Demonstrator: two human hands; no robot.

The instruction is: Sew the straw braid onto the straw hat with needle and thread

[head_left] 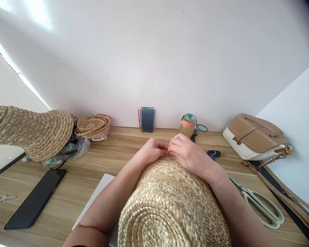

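A woven straw hat (170, 202) lies between my forearms, its crown toward me and its far edge pointing at the wall. My left hand (151, 151) and my right hand (187, 152) meet at that far edge, fingers curled and pinching the straw there. The fingertips touch each other, and whatever small thing may be between them is hidden. Under the hat lies a white sheet (98, 195).
On the wooden table (67, 206): a dark phone (37, 199), a small key (5, 198), stacked straw hats (33, 132) over a plastic bag, a straw basket (94, 125), a bottle (187, 125), a tan-and-white handbag (254, 137), scissors (260, 204).
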